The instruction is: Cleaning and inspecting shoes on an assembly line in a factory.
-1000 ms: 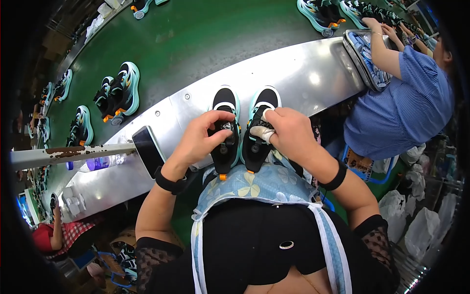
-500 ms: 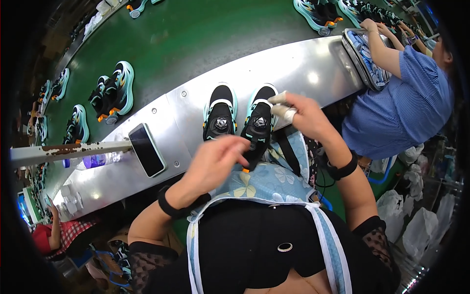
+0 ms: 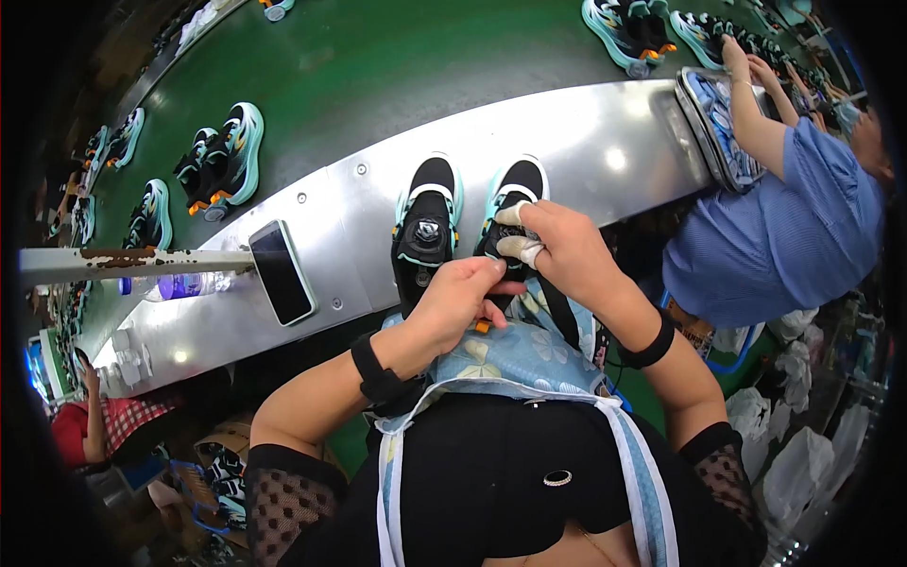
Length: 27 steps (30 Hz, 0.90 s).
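Note:
Two black sneakers with pale turquoise soles and round dials stand side by side before me, toes pointing away: a left sneaker (image 3: 428,210) and a right sneaker (image 3: 520,177). My right hand (image 3: 572,250), with pale covers on its thumb and forefinger, is closed on the instep of the right sneaker and hides its dial. At that shoe's opening, my left hand (image 3: 460,307) pinches with thumb and forefinger close to my right fingertips. Its grip is partly hidden. The left sneaker is untouched.
A phone (image 3: 282,272) lies on the metal ledge (image 3: 364,227), beside a painted post (image 3: 142,261). More sneakers (image 3: 230,156) sit on the green belt (image 3: 378,66). To the right, a co-worker in blue (image 3: 775,227) reaches over a tray (image 3: 704,123). Clear plastic bags (image 3: 798,463) hang at right.
My left hand has moved right and closed at the right sneaker's opening. My right hand has come down and left onto its instep, near the left hand. The whole view has shifted slightly.

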Available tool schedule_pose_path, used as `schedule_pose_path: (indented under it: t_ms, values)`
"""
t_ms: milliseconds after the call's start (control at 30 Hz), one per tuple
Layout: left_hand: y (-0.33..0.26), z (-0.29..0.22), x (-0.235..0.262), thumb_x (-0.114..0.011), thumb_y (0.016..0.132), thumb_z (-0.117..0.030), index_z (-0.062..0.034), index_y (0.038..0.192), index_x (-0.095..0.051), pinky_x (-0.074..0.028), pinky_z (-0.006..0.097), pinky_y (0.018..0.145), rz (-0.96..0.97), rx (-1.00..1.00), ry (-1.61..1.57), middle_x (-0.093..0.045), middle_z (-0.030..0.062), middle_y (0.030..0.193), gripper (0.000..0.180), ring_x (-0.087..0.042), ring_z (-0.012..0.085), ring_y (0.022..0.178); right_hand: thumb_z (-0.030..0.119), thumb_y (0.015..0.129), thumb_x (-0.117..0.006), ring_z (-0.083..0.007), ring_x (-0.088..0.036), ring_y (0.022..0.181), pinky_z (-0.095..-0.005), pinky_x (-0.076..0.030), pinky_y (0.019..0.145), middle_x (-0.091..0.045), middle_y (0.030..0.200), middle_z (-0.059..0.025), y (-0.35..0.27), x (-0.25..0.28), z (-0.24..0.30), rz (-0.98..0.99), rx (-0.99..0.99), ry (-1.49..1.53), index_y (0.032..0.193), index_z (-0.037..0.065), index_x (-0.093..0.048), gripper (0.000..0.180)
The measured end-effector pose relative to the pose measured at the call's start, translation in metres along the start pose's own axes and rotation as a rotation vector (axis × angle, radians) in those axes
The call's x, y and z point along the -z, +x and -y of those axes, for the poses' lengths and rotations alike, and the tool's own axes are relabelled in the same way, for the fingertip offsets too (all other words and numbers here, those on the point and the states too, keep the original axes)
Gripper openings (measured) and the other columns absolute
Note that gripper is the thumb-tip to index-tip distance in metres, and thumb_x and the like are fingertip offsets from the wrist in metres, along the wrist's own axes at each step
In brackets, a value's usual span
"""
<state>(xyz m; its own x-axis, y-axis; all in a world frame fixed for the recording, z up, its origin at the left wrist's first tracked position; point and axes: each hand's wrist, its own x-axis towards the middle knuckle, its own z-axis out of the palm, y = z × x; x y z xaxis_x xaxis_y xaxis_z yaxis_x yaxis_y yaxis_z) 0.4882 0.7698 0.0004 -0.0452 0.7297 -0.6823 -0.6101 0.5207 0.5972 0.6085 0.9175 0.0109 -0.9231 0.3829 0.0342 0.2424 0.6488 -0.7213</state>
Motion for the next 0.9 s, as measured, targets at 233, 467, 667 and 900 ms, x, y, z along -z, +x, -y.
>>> schedule_pose_path:
  t_ms: [233,467,667,900]
  values:
    - [-0.019,-0.042,0.026,-0.072,0.080,-0.011,-0.0020,0.104,-0.062,-0.047,0.033,0.080,-0.734,-0.967,1.212,-0.057,0.0107,0.100,0.028,-0.058,0.0223,0.090,0.022,0.085,-0.069,-0.0349,-0.062,0.078,-0.0389,-0.049,0.071,-0.065,0.082,-0.0195,0.026,0.014,-0.015,-0.027,-0.113,0.268,0.109,0.006,-0.066,0.029]
    - [-0.003,-0.039,0.067,-0.073,0.075,-0.006,-0.0052,0.123,-0.057,-0.043,0.028,0.080,-0.051,-0.519,0.442,-0.056,0.0055,0.098,0.051,-0.054,0.0163,0.094,0.041,0.099,-0.043,-0.0445,-0.062,0.097,-0.0459,-0.048,0.086,-0.065,0.102,-0.0275,0.068,-0.039,-0.020,0.254,-0.036,0.117,0.133,0.005,-0.051,0.050]
    - [-0.001,-0.038,0.068,-0.067,0.079,-0.004,-0.0054,0.128,-0.056,-0.042,0.025,0.078,-0.205,-0.701,0.927,-0.059,0.0033,0.098,0.051,-0.053,0.0143,0.092,0.040,0.099,-0.045,-0.0443,-0.061,0.101,-0.0449,-0.048,0.087,-0.064,0.108,-0.0279,0.071,-0.034,-0.018,0.279,-0.130,0.144,0.135,0.008,-0.050,0.049]
    - [0.000,-0.044,0.056,-0.070,0.078,-0.008,-0.0070,0.123,-0.059,-0.043,0.028,0.081,-0.093,-0.728,0.813,-0.061,0.0045,0.109,0.047,-0.055,0.0154,0.092,0.040,0.098,-0.046,-0.0446,-0.059,0.106,-0.0442,-0.047,0.090,-0.062,0.113,-0.0283,0.074,-0.035,-0.031,0.272,-0.164,0.226,0.134,0.008,-0.052,0.048]
